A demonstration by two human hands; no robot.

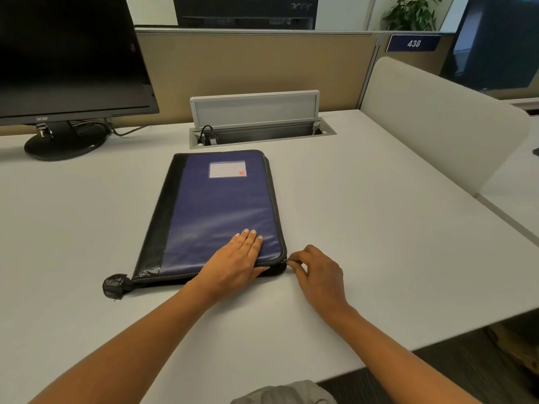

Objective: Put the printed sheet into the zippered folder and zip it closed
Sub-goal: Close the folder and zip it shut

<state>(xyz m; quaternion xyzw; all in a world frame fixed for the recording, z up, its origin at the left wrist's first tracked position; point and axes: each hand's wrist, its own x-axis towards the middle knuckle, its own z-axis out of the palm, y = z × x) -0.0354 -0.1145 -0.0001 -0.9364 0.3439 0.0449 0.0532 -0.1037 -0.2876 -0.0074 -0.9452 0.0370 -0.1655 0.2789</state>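
1. We note the blue-and-black zippered folder (215, 205) flat on the white desk (379, 228).
2. Left hand (236, 258), fingers together, presses its cover at 6 o'clock.
3. Right hand (318, 272) pinches the zipper pull (287, 261) at 5 o'clock.

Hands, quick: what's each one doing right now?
Left hand: open, fingers flat, pressing on the zippered folder.
Right hand: closed, pinching the zipper pull at the folder's near right corner.

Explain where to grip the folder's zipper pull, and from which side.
Pinch the zipper pull at the near right corner of the folder, coming from the right, as the right hand does. It juts outward there; the left hand lies flat on the cover.
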